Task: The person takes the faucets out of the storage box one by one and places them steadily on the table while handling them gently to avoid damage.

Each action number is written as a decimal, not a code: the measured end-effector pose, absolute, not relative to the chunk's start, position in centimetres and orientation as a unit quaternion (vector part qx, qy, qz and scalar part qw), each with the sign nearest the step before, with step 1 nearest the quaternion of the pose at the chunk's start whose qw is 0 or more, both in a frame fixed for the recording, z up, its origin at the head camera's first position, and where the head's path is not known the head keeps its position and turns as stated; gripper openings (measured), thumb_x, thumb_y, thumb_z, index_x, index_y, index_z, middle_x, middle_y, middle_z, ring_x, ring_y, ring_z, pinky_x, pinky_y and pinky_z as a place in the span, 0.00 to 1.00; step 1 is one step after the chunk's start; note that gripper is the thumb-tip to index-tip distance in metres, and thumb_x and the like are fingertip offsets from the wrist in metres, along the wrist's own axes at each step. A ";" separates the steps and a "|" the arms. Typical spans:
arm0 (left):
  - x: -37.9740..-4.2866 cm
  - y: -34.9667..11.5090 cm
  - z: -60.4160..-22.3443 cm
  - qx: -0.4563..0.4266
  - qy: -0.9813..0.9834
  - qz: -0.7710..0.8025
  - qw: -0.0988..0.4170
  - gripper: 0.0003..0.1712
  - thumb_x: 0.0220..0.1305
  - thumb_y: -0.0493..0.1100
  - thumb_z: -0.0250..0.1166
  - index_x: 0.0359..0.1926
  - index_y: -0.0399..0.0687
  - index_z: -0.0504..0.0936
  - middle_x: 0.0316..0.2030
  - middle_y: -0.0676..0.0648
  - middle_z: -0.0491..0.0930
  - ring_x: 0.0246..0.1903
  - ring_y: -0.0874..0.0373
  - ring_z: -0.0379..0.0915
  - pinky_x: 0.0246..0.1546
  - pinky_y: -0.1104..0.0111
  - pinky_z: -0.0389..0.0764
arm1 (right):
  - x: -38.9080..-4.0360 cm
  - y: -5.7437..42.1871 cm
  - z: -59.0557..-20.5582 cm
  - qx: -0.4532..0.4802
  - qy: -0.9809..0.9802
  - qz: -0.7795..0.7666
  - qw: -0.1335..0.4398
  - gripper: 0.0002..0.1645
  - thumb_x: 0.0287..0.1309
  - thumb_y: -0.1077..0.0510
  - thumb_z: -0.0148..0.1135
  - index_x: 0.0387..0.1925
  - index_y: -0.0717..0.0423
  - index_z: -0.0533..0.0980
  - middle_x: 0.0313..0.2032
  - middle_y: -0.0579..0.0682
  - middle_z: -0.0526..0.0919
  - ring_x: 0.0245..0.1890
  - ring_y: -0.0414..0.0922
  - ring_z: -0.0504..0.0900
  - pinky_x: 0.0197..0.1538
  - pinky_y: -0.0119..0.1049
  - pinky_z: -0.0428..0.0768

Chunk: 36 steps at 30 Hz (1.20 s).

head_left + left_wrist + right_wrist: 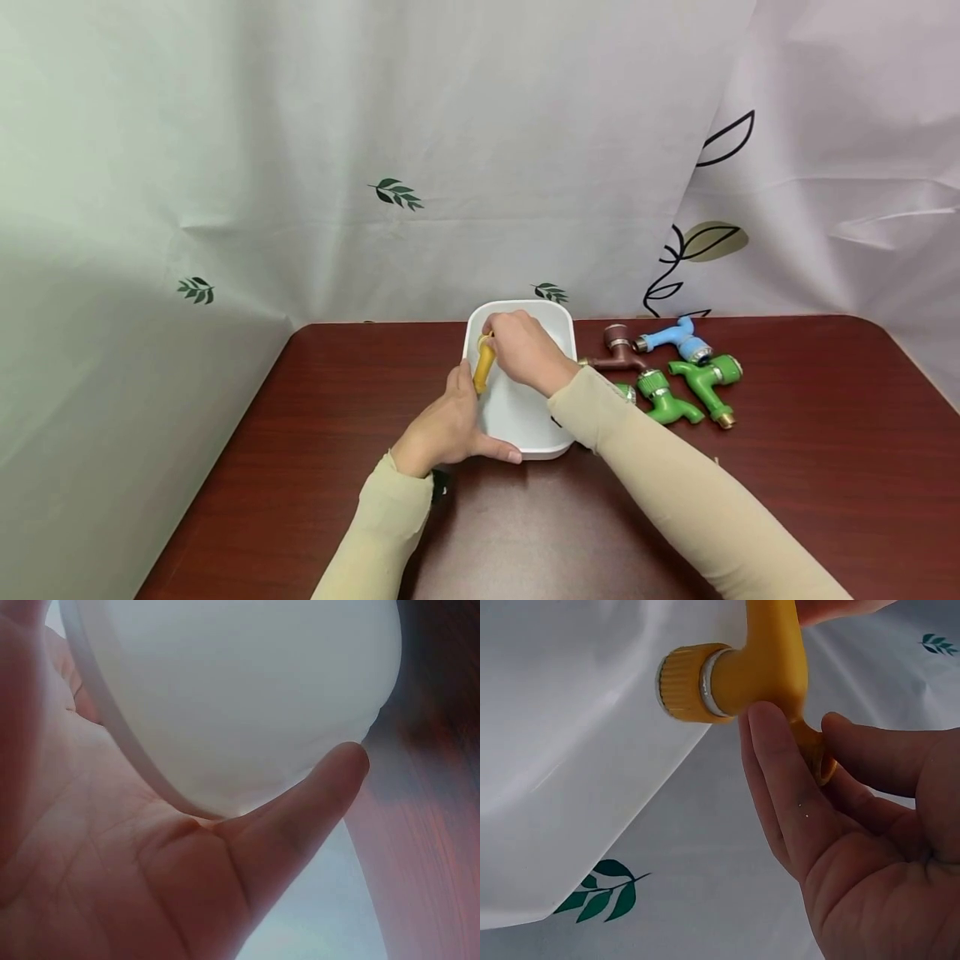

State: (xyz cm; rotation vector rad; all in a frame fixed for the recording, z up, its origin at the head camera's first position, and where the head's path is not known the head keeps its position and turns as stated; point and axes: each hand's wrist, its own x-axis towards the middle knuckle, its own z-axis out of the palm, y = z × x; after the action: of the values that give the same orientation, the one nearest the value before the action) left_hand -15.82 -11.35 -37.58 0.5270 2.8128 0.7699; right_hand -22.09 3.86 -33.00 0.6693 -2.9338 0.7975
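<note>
A yellow plastic water tap is held by my right hand over the left side of a white tray. In the right wrist view, the thumb and fingers pinch the tap's narrow spout end, and its ribbed knob points away to the left. My left hand rests against the tray's near left corner, with the thumb stretched along the front wall and the fingers along the left side. The left wrist view shows the palm and straight thumb touching the tray's outer wall.
Right of the tray lie a brown tap, a blue tap and several green taps, one partly hidden by the right sleeve. They lie on a dark red wooden table. A pale leaf-patterned sheet hangs behind it.
</note>
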 end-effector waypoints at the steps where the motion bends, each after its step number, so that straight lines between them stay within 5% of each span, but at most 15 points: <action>1: -15.8 -11.3 -37.6 0.175 0.946 0.259 0.091 0.84 0.33 0.65 0.85 0.76 0.31 0.41 0.59 0.34 0.62 0.50 0.46 0.74 0.53 0.60 0.77 | -22.1 3.9 -33.0 0.213 -0.942 0.259 0.015 0.13 0.66 0.69 0.57 0.48 0.67 0.83 0.44 0.58 0.86 0.41 0.49 0.84 0.44 0.39 0.81; 10: -15.9 -11.3 -37.7 0.169 0.948 0.254 0.089 0.78 0.32 0.66 0.85 0.70 0.29 0.48 0.56 0.36 0.63 0.45 0.47 0.76 0.50 0.61 0.78 | -21.9 4.8 -33.1 0.199 -0.935 0.291 0.036 0.09 0.68 0.65 0.60 0.45 0.62 0.84 0.40 0.54 0.87 0.37 0.47 0.83 0.41 0.38 0.80; 36: -15.8 -11.2 -37.6 0.157 0.949 0.257 0.093 0.84 0.31 0.65 0.85 0.74 0.28 0.42 0.60 0.34 0.62 0.44 0.47 0.77 0.50 0.60 0.79 | -20.0 7.8 -32.9 0.189 -0.927 0.312 0.090 0.10 0.68 0.63 0.63 0.47 0.63 0.82 0.43 0.55 0.87 0.38 0.46 0.83 0.41 0.40 0.80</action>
State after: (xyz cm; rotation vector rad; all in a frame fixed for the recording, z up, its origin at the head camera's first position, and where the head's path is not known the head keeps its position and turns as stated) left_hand -15.77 -11.16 -37.59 0.4653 2.8174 0.7640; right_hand -19.98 7.77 -32.90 0.5621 -2.7553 0.9261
